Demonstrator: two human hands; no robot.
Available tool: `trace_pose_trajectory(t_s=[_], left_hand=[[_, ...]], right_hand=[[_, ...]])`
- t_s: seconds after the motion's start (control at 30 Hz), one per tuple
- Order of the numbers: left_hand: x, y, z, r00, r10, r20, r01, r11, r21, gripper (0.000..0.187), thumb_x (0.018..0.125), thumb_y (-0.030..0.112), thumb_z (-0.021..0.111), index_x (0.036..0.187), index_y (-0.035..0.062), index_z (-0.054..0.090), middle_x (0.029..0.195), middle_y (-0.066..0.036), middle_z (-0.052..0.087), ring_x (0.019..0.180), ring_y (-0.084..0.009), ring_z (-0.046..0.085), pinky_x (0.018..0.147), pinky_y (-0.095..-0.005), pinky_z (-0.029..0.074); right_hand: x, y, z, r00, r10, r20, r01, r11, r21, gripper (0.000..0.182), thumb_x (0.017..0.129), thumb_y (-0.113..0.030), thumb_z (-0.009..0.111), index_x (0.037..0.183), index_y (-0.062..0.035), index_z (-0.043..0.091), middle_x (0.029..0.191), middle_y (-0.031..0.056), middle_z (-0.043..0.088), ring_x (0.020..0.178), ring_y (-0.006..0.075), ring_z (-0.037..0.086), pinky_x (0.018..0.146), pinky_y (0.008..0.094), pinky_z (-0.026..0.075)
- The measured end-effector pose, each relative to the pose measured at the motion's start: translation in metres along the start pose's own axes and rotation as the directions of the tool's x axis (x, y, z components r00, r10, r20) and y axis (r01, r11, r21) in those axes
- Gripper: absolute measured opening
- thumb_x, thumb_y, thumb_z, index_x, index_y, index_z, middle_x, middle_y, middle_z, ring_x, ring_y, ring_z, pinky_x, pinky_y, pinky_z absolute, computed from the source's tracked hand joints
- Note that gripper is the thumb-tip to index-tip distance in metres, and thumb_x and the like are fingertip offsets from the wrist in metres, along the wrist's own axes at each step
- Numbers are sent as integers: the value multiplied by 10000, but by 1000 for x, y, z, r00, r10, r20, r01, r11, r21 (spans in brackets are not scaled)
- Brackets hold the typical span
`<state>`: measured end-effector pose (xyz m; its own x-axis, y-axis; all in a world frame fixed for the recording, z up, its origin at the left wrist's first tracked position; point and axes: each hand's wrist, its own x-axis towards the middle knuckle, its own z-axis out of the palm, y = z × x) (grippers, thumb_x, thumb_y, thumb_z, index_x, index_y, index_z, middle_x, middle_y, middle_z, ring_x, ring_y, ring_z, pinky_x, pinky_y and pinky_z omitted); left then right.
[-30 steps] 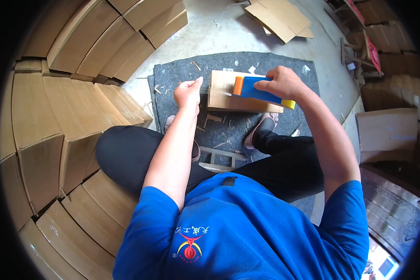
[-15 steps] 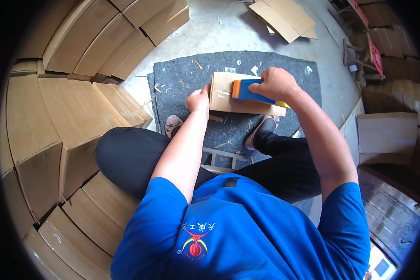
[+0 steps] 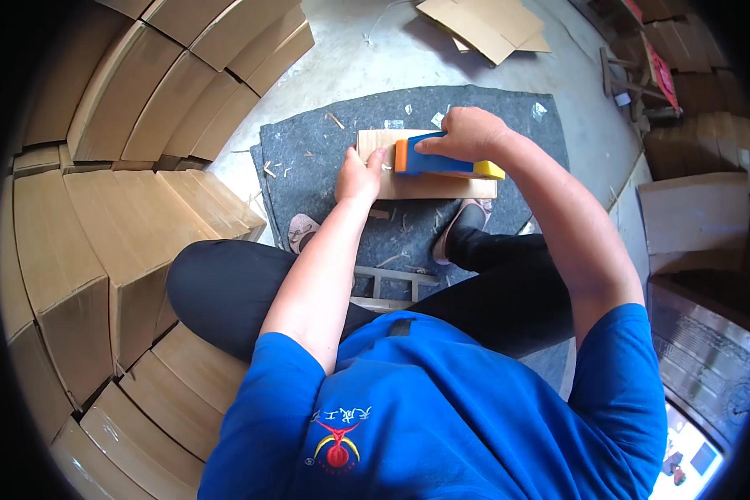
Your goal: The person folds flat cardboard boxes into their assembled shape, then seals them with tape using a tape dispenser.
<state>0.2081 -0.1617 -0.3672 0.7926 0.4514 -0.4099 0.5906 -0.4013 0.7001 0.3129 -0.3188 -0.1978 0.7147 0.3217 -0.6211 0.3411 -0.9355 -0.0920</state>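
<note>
A cardboard box rests on the dark grey mat in front of me. My left hand grips its left end, with the thumb lying on the top face and the other fingers at the side. My right hand is closed round a blue tape dispenser, which has an orange front end and a yellow part at the right. The dispenser lies along the top of the box, its orange end close to my left thumb.
Stacked cartons line the left side. Flattened cardboard lies on the concrete floor beyond the mat, which is strewn with scraps. More cartons stand at the right. My feet are beside the box's near edge.
My left hand has come up over the box's left end, and its thumb now lies on top. The tape dispenser has tilted, showing more of its yellow end. The whole view has shifted slightly.
</note>
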Motion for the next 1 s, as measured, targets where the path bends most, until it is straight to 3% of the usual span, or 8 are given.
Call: trace_pose_trajectory(t_s=[0.1, 0.27, 0.43, 0.73, 0.83, 0.9, 0.93, 1.0], left_hand=[[9, -20, 6, 998, 54, 17, -51, 993, -110, 613, 924, 566, 580, 1311, 91, 551, 1137, -225, 681, 1086, -408, 639, 917, -470, 492], [11, -31, 13, 999, 53, 9, -50, 982, -185, 581, 949, 530, 563, 1318, 81, 569, 1133, -222, 685, 1082, -393, 646, 925, -445, 489], [7, -27, 12, 998, 56, -14, -57, 949, -309, 500, 997, 467, 524, 1292, 70, 596, 1141, -192, 693, 1085, -315, 656, 943, -394, 477], [6, -20, 7, 1000, 26, 0, -26, 975, -222, 517, 1012, 452, 491, 1331, 53, 570, 1150, -196, 694, 1087, -344, 656, 952, -393, 478], [-1, -4, 3, 999, -15, 30, 15, 1000, -4, 530, 1013, 427, 478, 1409, 75, 498, 1330, -207, 601, 1246, -347, 565, 1050, -468, 404], [-16, 8, 11, 935, 250, -250, -105, 871, 479, 575, 1010, 407, 471, 1495, 109, 390, 1544, -182, 383, 1445, -318, 338, 1163, -545, 219], [-18, 13, 13, 936, 254, -242, -112, 870, 481, 575, 1010, 407, 471, 1495, 109, 390, 1544, -182, 383, 1445, -318, 338, 1163, -545, 219], [-17, 23, 17, 879, 465, -107, -234, 615, 753, 634, 1003, 398, 485, 1538, 113, 301, 1637, -144, 183, 1526, -277, 122, 1193, -580, 59]], right_hand=[[-4, 21, 3, 997, -65, 32, 63, 997, 53, 691, 796, -650, 633, 1034, -13, 751, 997, 195, 727, 947, 314, 707, 874, 381, 551], [-21, 83, 5, 996, -92, 21, 86, 975, 204, 690, 823, -621, 671, 1140, -9, 714, 1048, 203, 718, 974, 301, 709, 904, 376, 551], [-30, 140, 8, 997, -81, 8, 76, 958, 277, 660, 820, -617, 680, 1085, -14, 730, 985, 183, 727, 907, 279, 715, 848, 374, 567], [-19, 201, 38, 1000, -22, 16, 15, 943, 331, 625, 806, -597, 707, 1035, -17, 743, 947, 164, 729, 874, 257, 711, 829, 362, 562], [-18, 204, 41, 1000, -23, -9, 25, 934, 356, 622, 794, -602, 718, 1001, -16, 745, 919, 159, 727, 845, 256, 707, 804, 364, 560], [-17, 206, 44, 998, -47, -30, 55, 938, 342, 609, 783, -593, 730, 981, -17, 745, 899, 158, 723, 828, 254, 703, 785, 368, 557], [-17, 207, 45, 999, -44, -28, 51, 940, 338, 610, 786, -583, 727, 970, -1, 738, 881, 164, 719, 816, 253, 702, 774, 364, 556], [-17, 209, 47, 998, -49, -36, 59, 932, 358, 613, 783, -579, 728, 961, 8, 735, 877, 168, 719, 812, 252, 702, 768, 362, 556]])
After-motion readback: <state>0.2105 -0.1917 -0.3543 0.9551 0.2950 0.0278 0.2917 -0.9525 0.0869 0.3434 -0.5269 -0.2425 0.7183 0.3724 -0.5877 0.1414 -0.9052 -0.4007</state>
